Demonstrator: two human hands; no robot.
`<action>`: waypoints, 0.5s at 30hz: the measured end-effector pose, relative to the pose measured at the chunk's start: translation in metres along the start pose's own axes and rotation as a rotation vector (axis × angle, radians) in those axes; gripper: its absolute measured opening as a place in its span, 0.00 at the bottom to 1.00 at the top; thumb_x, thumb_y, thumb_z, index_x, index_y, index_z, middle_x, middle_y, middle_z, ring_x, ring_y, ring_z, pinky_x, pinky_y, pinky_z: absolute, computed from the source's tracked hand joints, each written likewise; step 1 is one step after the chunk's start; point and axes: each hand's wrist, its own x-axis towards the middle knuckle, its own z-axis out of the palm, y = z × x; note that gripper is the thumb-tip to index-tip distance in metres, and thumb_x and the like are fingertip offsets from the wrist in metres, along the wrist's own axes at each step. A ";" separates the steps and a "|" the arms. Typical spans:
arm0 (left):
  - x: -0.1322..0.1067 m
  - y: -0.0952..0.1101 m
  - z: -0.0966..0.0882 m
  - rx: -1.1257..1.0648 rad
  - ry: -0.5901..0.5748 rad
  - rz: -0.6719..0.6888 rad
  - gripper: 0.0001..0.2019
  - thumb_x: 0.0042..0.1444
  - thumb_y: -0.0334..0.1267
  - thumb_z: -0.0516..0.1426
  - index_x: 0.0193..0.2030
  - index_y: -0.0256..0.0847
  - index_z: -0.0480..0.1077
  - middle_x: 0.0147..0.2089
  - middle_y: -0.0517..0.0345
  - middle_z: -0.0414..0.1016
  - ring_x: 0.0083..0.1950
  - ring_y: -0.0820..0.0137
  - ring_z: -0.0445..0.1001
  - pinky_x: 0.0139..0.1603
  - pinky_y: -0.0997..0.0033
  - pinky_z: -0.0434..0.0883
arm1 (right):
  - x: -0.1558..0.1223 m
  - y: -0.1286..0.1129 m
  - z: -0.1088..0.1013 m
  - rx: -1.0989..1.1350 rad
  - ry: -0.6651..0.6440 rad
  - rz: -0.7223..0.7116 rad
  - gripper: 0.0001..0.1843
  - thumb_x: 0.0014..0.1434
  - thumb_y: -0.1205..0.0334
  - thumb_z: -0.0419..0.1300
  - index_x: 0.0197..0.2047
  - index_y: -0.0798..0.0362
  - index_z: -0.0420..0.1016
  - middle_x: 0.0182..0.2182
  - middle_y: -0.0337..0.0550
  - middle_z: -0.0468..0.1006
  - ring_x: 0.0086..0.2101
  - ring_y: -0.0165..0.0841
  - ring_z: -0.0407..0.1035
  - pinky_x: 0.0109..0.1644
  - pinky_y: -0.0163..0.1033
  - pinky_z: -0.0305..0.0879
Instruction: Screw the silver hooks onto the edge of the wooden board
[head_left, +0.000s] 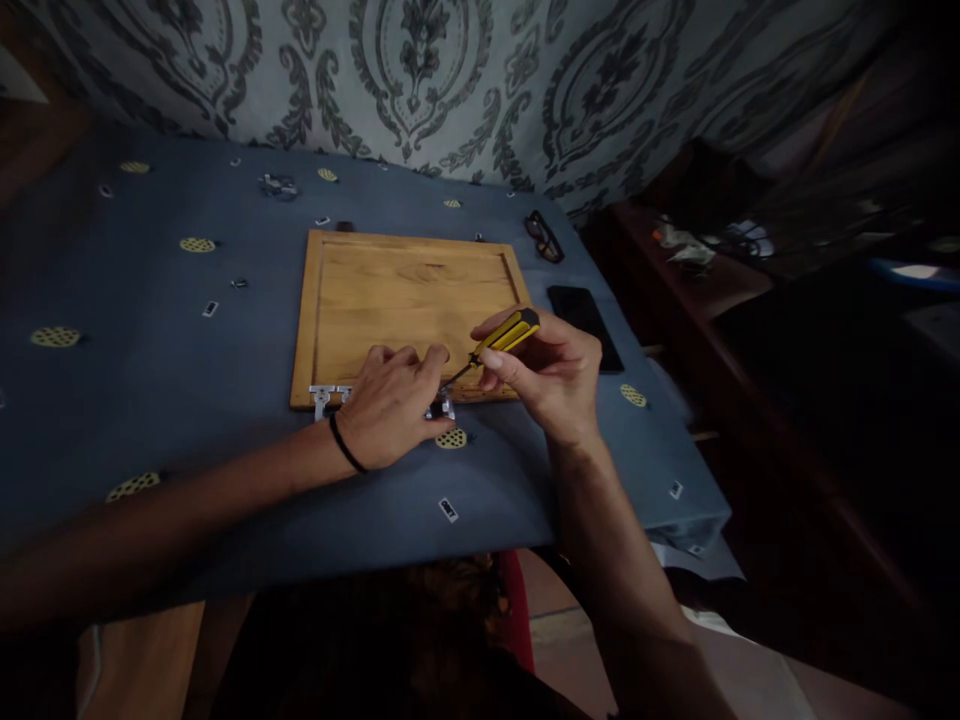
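Observation:
A wooden panel [405, 300] with a raised frame lies flat on a blue patterned tablecloth [150, 340]. My right hand [551, 375] is closed around a yellow and black screwdriver [506, 335], its tip pointing down-left at a metal hinge [441, 408] on the panel's near edge. My left hand [390, 405] rests on that near edge, fingers bent and pressing down beside the hinge. A second metal hinge [324, 395] sits at the panel's near left corner. A black band circles my left wrist.
A black phone [585, 320] lies right of the panel, dark glasses [544, 237] behind it. A small metal part [279, 185] lies at the far left. A dark wooden shelf [697, 280] with clutter stands to the right. Patterned wallpaper backs the table.

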 end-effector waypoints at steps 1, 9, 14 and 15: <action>0.000 0.000 0.000 0.000 -0.003 -0.001 0.28 0.59 0.47 0.64 0.58 0.33 0.60 0.51 0.43 0.78 0.56 0.50 0.74 0.56 0.52 0.64 | 0.000 0.000 0.001 0.001 0.011 -0.010 0.13 0.49 0.55 0.76 0.30 0.52 0.80 0.30 0.35 0.79 0.19 0.22 0.71 0.21 0.29 0.70; -0.001 0.001 -0.003 -0.028 -0.035 -0.022 0.27 0.58 0.46 0.64 0.57 0.35 0.61 0.50 0.46 0.79 0.56 0.52 0.74 0.57 0.53 0.63 | 0.001 0.008 0.003 -0.058 0.215 -0.127 0.16 0.54 0.49 0.72 0.30 0.50 0.74 0.24 0.32 0.74 0.16 0.23 0.67 0.17 0.30 0.65; -0.001 0.000 -0.001 -0.052 -0.028 -0.024 0.29 0.58 0.46 0.65 0.59 0.34 0.60 0.49 0.48 0.79 0.57 0.52 0.74 0.57 0.53 0.63 | 0.003 0.009 0.000 -0.104 0.252 -0.135 0.16 0.53 0.48 0.72 0.30 0.49 0.73 0.24 0.32 0.74 0.15 0.23 0.66 0.16 0.31 0.63; 0.000 0.000 -0.001 -0.051 -0.027 -0.025 0.29 0.58 0.46 0.65 0.59 0.34 0.60 0.49 0.48 0.79 0.56 0.52 0.74 0.57 0.53 0.63 | 0.003 0.008 0.000 -0.102 0.242 -0.120 0.17 0.53 0.48 0.72 0.30 0.49 0.73 0.24 0.31 0.74 0.15 0.23 0.66 0.15 0.31 0.63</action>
